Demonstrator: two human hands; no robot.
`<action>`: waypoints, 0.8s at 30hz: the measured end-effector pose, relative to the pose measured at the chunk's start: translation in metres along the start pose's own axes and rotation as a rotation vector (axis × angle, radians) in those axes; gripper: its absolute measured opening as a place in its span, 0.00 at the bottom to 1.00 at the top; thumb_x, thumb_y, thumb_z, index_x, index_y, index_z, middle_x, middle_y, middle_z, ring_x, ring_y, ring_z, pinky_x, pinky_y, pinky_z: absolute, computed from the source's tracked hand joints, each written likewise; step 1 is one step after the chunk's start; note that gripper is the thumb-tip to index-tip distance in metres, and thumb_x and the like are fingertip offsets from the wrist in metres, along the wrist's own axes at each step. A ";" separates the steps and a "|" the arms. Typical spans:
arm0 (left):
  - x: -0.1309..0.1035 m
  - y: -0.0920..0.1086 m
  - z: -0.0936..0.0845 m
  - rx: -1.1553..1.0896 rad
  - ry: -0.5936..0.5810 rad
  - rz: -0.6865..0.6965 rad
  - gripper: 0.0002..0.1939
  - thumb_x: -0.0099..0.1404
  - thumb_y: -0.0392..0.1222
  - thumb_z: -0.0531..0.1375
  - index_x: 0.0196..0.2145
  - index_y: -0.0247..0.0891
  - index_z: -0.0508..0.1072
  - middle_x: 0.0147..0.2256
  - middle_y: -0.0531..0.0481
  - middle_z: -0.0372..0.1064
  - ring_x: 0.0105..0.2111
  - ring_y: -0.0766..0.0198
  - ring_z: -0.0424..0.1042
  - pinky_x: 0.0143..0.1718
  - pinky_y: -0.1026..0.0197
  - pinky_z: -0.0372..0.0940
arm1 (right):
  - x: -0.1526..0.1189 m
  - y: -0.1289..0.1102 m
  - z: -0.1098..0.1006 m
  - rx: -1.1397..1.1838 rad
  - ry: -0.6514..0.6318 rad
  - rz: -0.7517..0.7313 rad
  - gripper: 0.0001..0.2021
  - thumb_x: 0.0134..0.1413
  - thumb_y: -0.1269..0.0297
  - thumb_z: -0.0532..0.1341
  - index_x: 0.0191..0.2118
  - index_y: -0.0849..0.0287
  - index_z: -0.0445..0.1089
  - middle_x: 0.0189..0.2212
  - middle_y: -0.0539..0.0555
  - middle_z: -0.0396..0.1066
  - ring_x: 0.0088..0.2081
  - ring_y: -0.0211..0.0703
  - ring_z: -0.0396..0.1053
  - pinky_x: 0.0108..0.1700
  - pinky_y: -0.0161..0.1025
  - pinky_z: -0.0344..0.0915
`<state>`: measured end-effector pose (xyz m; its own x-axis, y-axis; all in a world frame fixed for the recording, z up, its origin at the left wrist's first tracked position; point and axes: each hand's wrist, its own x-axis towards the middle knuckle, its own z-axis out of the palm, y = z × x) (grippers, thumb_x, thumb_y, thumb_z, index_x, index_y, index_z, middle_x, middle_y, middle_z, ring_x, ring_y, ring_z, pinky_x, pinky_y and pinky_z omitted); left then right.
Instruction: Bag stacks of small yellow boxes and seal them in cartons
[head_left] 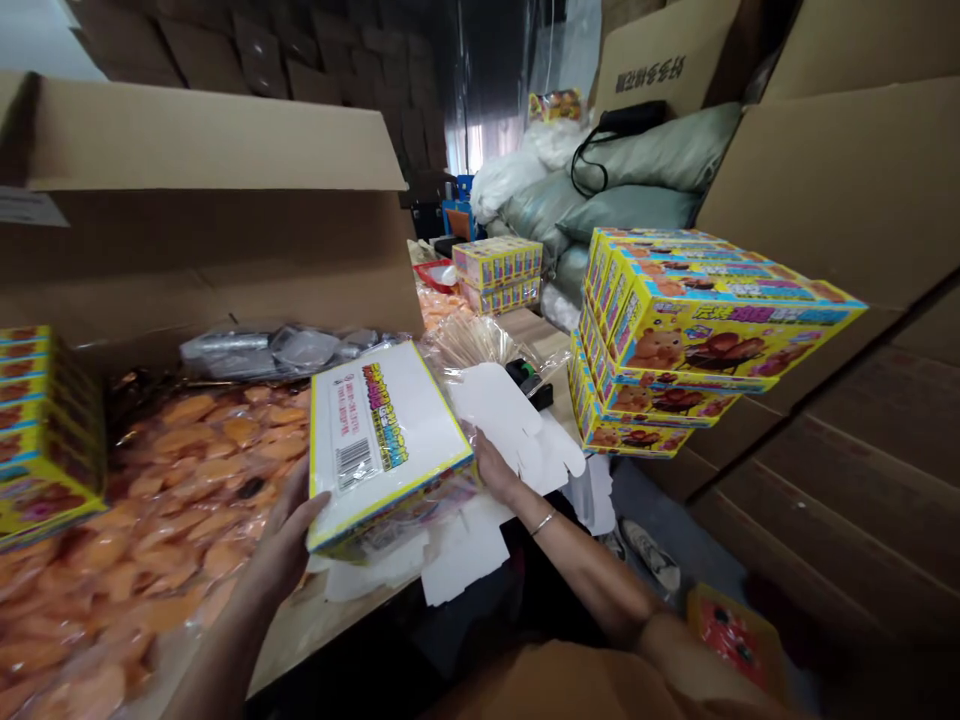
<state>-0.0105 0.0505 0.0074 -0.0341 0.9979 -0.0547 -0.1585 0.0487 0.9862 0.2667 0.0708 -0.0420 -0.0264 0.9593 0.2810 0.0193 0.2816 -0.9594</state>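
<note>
Between my two hands is a white-topped cardboard box (420, 410) with yellow edges, a barcode and coloured lettering. It is tilted, and clear plastic shows along its near side. My left hand (289, 525) grips its left side, thumb over the near corner. On the opposite side, my right hand (491, 465) is closed on the edge, its fingers partly hidden. Flat white card blanks (469, 555) lie beneath and beside the box. To the left spread many orange pieces (187, 450) in clear wrappers.
Yellow printed boxes (675, 330) are stacked at the right, with more (499, 270) at the back and some (45, 430) at far left. A large open carton (210, 240) stands behind the orange pieces. Thin wooden sticks (472, 340) lie near a black device (530, 383).
</note>
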 end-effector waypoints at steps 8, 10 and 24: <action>-0.068 -0.027 0.011 -0.272 0.134 -0.028 0.43 0.44 0.53 0.75 0.59 0.47 0.72 0.56 0.48 0.73 0.38 0.60 0.78 0.34 0.65 0.75 | 0.004 -0.144 -0.028 -0.527 -0.258 -0.455 0.29 0.63 0.37 0.55 0.57 0.53 0.74 0.51 0.59 0.72 0.53 0.52 0.68 0.58 0.52 0.63; -0.074 -0.026 0.014 -0.310 0.164 0.008 0.40 0.43 0.53 0.75 0.55 0.45 0.75 0.53 0.48 0.75 0.36 0.62 0.78 0.34 0.66 0.75 | 0.007 -0.158 -0.029 -0.568 -0.321 -0.479 0.29 0.64 0.38 0.54 0.59 0.52 0.73 0.51 0.58 0.72 0.52 0.51 0.68 0.57 0.52 0.64; -0.074 -0.064 0.010 -0.612 0.143 -0.151 0.17 0.56 0.50 0.68 0.41 0.41 0.79 0.35 0.47 0.80 0.37 0.56 0.79 0.39 0.57 0.76 | 0.025 -0.214 -0.017 -0.620 -0.601 -0.577 0.22 0.66 0.47 0.58 0.50 0.61 0.77 0.37 0.52 0.68 0.39 0.38 0.66 0.47 0.38 0.64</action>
<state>0.0120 -0.0265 -0.0499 -0.0918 0.9644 -0.2481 -0.7047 0.1131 0.7004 0.2786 0.0348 0.1710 -0.6853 0.5554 0.4710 0.3518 0.8188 -0.4536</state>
